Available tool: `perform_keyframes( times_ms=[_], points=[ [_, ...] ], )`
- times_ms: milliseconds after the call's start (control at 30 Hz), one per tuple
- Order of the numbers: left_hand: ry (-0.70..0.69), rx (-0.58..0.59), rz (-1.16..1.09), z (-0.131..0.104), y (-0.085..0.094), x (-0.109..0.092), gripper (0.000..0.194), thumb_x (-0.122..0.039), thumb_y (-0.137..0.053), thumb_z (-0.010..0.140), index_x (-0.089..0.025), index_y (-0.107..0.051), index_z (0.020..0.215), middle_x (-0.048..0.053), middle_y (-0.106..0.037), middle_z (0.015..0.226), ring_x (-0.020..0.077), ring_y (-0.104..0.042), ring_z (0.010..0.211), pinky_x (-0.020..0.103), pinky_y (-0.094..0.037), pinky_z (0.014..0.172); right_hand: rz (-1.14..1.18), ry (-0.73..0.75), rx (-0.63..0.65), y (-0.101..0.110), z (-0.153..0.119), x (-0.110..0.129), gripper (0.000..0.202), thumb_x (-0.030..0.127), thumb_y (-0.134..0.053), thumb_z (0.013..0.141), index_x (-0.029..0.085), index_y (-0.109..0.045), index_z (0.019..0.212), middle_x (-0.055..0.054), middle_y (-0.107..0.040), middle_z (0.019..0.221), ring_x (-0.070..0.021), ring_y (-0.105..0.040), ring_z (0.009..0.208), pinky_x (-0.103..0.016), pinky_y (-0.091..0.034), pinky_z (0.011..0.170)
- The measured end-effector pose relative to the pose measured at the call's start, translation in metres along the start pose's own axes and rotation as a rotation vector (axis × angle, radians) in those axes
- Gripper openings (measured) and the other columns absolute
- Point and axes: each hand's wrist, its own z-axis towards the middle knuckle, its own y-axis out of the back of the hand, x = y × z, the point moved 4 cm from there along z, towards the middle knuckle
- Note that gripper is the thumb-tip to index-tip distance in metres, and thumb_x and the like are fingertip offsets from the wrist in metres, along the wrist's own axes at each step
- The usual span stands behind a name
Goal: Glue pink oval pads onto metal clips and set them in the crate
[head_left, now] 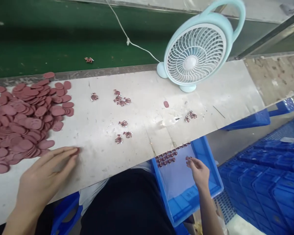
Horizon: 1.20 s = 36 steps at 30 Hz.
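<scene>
Piece [187, 158], small and reddish, pinched between fingers of right hand [199, 172], above blue tray [183, 206] near rows of similar pieces [165, 159]. Left hand [42, 179] over tabletop [98, 155], beside pink discs [22, 125]; fingertips close together, grip cannot be told. Piece probably light, stiff, chippable; hold by body, sparing thin edges.

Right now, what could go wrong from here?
The right hand, pinching a small dark piece over the blue tray, is close to rows of small parts; it might drop the piece or nudge a row.
The left hand is beside the loose pile of pink discs; its wrist could scatter some.
If the fan is running, which I can't tell, its draught might shift the small dark clusters on the bench.
</scene>
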Motion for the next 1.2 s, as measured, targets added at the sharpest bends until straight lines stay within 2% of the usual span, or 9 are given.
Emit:
perform_keyframes(
  times_ms=[133, 267, 433, 567, 733, 867, 967, 1100, 1200],
  points=[
    [-0.08, 0.004, 0.117, 0.003, 0.003, -0.016, 0.029, -0.046, -0.07, 0.085, -0.034, -0.076, 0.11, -0.003, -0.072, 0.108, 0.0167, -0.068, 0.076, 0.029, -0.051, 0.074, -0.291, -0.062, 0.11, -0.021, 0.015, -0.06, 0.024, 0.036, -0.066, 0.098, 0.016, -0.067, 0.111, -0.006, -0.07, 0.109, -0.0188, -0.069, 0.092, -0.039, -0.06, 0.082],
    [-0.149, 0.077, 0.101, 0.0, 0.0, -0.023, 0.027, -0.044, -0.07, 0.085, -0.031, -0.077, 0.108, -0.001, -0.071, 0.106, 0.0176, -0.068, 0.081, 0.027, -0.05, 0.065, -0.474, -0.058, 0.17, -0.038, 0.021, -0.086, 0.028, 0.036, -0.065, 0.098, 0.017, -0.065, 0.119, -0.008, -0.067, 0.12, -0.022, -0.068, 0.102, -0.043, -0.058, 0.089],
    [-0.059, 0.141, -0.046, -0.004, -0.006, -0.022, 0.025, -0.042, -0.071, 0.085, -0.03, -0.076, 0.106, 0.001, -0.074, 0.099, 0.0198, -0.067, 0.088, 0.026, -0.049, 0.063, -0.584, -0.017, 0.201, -0.047, 0.022, -0.095, 0.03, 0.036, -0.065, 0.098, 0.017, -0.064, 0.122, -0.009, -0.066, 0.124, -0.0235, -0.067, 0.106, -0.045, -0.058, 0.091],
    [0.058, 0.139, -0.169, -0.006, -0.01, -0.019, 0.027, -0.041, -0.074, 0.083, -0.031, -0.075, 0.108, 0.002, -0.075, 0.101, 0.0243, -0.069, 0.095, 0.033, -0.056, 0.077, -0.616, -0.002, 0.197, -0.052, 0.021, -0.093, 0.03, 0.037, -0.065, 0.099, 0.018, -0.064, 0.122, -0.009, -0.066, 0.124, -0.0237, -0.067, 0.107, -0.046, -0.057, 0.092],
    [0.118, 0.117, -0.294, -0.007, -0.015, -0.015, 0.028, -0.039, -0.078, 0.079, -0.028, -0.075, 0.105, 0.002, -0.073, 0.1, 0.0239, -0.072, 0.087, 0.041, -0.058, 0.088, -0.6, 0.004, 0.19, -0.055, 0.018, -0.081, 0.029, 0.036, -0.065, 0.099, 0.017, -0.065, 0.12, -0.008, -0.067, 0.122, -0.0226, -0.067, 0.104, -0.044, -0.058, 0.09],
    [0.153, 0.098, -0.413, -0.009, -0.015, -0.013, 0.028, -0.033, -0.079, 0.08, -0.027, -0.074, 0.107, 0.002, -0.073, 0.1, 0.0218, -0.072, 0.084, 0.04, -0.059, 0.09, -0.546, 0.01, 0.116, -0.051, 0.014, -0.051, 0.026, 0.036, -0.066, 0.098, 0.016, -0.066, 0.115, -0.007, -0.069, 0.113, -0.0198, -0.069, 0.095, -0.04, -0.059, 0.084],
    [0.229, 0.055, -0.505, -0.012, -0.013, -0.01, 0.027, -0.03, -0.081, 0.079, -0.026, -0.075, 0.105, 0.001, -0.074, 0.097, 0.0224, -0.073, 0.081, 0.042, -0.06, 0.089, -0.454, 0.054, -0.014, -0.04, 0.005, -0.008, 0.026, 0.039, -0.066, 0.097, 0.015, -0.067, 0.108, -0.005, -0.071, 0.102, -0.0189, -0.07, 0.087, -0.039, -0.06, 0.081],
    [0.45, -0.075, -0.676, -0.021, -0.014, 0.002, 0.027, -0.035, -0.084, 0.075, -0.026, -0.078, 0.1, 0.0, -0.077, 0.098, 0.026, -0.074, 0.078, 0.044, -0.062, 0.078, -0.239, 0.209, -0.155, -0.034, -0.028, 0.085, 0.037, 0.048, -0.058, 0.099, 0.014, -0.066, 0.11, -0.009, -0.074, 0.088, -0.0235, -0.073, 0.079, -0.039, -0.061, 0.074],
    [0.562, -0.096, -0.882, -0.029, -0.021, 0.012, 0.027, -0.034, -0.085, 0.074, -0.025, -0.077, 0.098, 0.002, -0.079, 0.103, 0.0275, -0.075, 0.082, 0.039, -0.061, 0.07, -0.085, 0.368, -0.11, -0.06, -0.065, 0.172, 0.03, 0.046, -0.059, 0.098, 0.019, -0.067, 0.109, -0.005, -0.074, 0.081, -0.0206, -0.071, 0.068, -0.036, -0.061, 0.068]
  ],
)
